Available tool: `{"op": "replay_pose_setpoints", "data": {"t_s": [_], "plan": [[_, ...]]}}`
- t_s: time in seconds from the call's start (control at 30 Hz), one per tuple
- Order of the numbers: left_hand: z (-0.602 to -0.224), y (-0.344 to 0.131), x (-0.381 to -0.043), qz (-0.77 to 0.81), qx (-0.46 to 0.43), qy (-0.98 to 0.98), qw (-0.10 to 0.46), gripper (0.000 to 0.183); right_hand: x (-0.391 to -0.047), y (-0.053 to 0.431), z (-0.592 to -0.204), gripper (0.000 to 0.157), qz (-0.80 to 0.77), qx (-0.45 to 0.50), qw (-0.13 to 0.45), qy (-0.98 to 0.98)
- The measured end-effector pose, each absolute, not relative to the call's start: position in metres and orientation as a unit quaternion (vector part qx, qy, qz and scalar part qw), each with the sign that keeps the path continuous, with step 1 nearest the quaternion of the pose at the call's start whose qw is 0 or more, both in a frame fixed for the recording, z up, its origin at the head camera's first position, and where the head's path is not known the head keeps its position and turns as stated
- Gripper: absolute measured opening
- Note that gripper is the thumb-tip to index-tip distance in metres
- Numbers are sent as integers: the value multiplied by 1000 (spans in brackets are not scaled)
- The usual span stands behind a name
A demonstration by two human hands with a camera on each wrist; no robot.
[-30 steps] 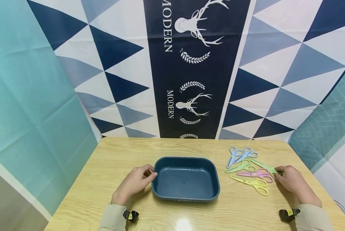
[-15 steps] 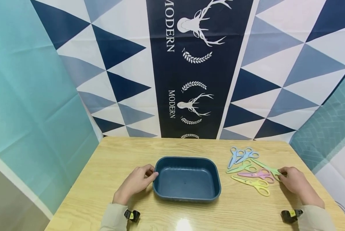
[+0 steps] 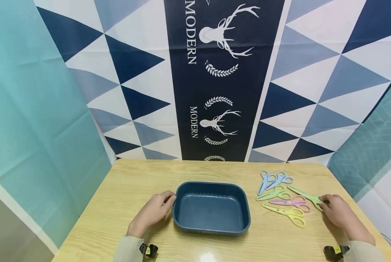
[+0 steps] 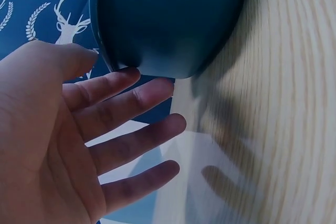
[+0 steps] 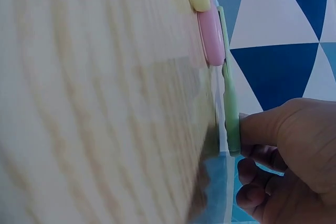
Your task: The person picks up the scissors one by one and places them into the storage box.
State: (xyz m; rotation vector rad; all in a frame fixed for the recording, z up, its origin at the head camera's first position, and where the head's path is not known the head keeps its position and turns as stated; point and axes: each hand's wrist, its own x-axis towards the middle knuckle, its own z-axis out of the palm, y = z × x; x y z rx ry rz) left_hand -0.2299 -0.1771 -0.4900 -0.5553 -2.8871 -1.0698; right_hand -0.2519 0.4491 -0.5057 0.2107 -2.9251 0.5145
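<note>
My left hand (image 3: pixel 152 211) is at the left end of a dark blue plastic tray (image 3: pixel 212 229). Its thumb and index finger pinch the rim, and the other fingers spread loosely below the wall in the left wrist view. On the right, my right hand (image 3: pixel 339 214) pinches one handle of a light green pair of scissors (image 5: pixel 231 114) between thumb and fingers. Those scissors point toward the back left, blades close over the table. Beside them lie pink scissors (image 3: pixel 288 202), yellow scissors (image 3: pixel 285 211) and a second green pair (image 3: pixel 272 194).
Two light blue pairs of scissors (image 3: pixel 264 183) overlap behind the others. Everything stands on a wood-grain table (image 3: pixel 143 173). A patterned cloth (image 3: pixel 215 83) hangs along the back edge, with teal cloth (image 3: pixel 44 120) at the left.
The right hand has drawn the green scissors rightward, apart from the pink pair and the second green pair. The left hand stays at the tray's rim. The head view shifts slightly.
</note>
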Motion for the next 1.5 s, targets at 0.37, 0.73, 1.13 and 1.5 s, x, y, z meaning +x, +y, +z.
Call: {"op": "replay_pose_setpoints", "data": {"t_s": [0.37, 0.73, 1.13, 1.5], "plan": [[-487, -174, -234, -344, -183, -921, -2, 26, -252, 451, -494, 14, 167, 93, 76, -978], [-486, -176, -233, -342, -177, -923, 1, 24, -261, 445, -471, 13, 136, 132, 132, -973], [-488, -177, -231, -342, -176, -923, 6, 22, -260, 432, -454, 15, 123, 133, 143, -973], [-487, -176, -229, -350, -177, -920, -5, 26, -261, 418, -448, 14, 120, 149, 163, -968]]}}
